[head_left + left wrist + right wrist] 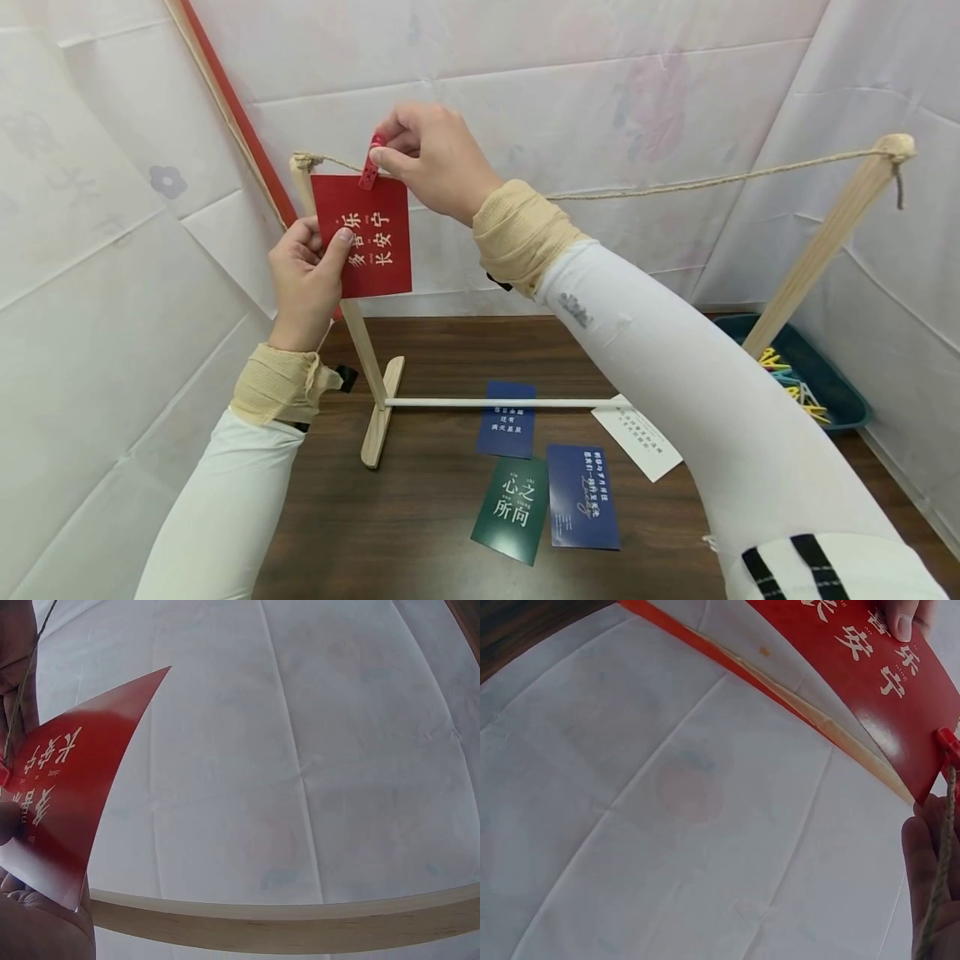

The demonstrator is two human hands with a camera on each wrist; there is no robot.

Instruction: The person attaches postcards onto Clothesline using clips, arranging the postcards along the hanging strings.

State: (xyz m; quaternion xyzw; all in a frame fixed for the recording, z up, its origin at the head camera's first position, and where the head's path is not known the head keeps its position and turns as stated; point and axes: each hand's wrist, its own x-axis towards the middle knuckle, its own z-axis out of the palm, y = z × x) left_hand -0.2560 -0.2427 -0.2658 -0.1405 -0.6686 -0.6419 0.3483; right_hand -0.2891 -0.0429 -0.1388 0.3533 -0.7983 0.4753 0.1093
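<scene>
White cloth panels fill the left of the head view, and a red-edged wooden strip runs diagonally down from the top edge. Just right of it, in the upper left of the frame, the left hand holds a red card with white characters, its thumb pressed on the card's left edge and its fingers curled behind. The card hangs at the left end of a twine line, beside the left post of a light wooden stand. At the card's top edge, the right hand pinches a small red clothespin between thumb and fingertips, right where the card meets the twine. The left wrist view shows the card from below against the white cloth; the right wrist view shows the card's corner with the clip and the twine beside the fingers. Below, at lower centre on a dark brown table, three cards lie close together: a navy one under the stand's white crossbar, a green one, and a blue one. A white card lies just right of them. At the right edge, the stand's right post slants up to the twine's knot, and a dark teal tray holds coloured clothespins.
</scene>
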